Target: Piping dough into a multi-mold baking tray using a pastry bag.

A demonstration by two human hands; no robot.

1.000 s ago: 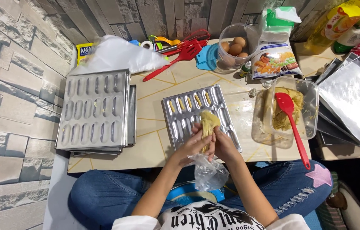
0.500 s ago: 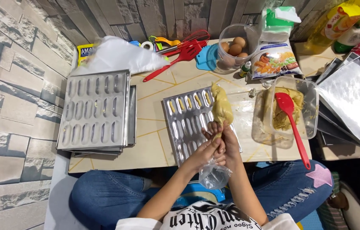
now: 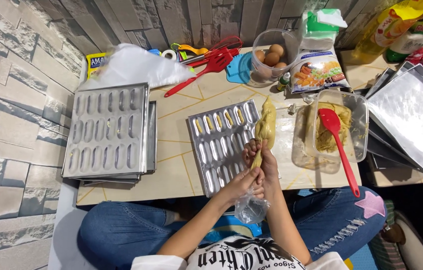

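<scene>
Your left hand (image 3: pixel 244 182) and right hand (image 3: pixel 260 152) are both closed around 1 piping bag (image 3: pixel 265 125) of yellow dough, stretched over the table (image 3: pixel 171 170) beside the baking tray (image 3: pixel 219 145). A plastic tub (image 3: pixel 359 125) holds a red spatula (image 3: pixel 339 142).

Shiny metal mould tray (image 3: pixel 221 145); clear plastic piping bag (image 3: pixel 264 127).

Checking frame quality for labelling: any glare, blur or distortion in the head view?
Head view: sharp overall, hands not blurred; soft glare on the flat trays at right; wide-angle bending at the edges, wall lines curve; even light, faint shadows under the mould tray.
</scene>
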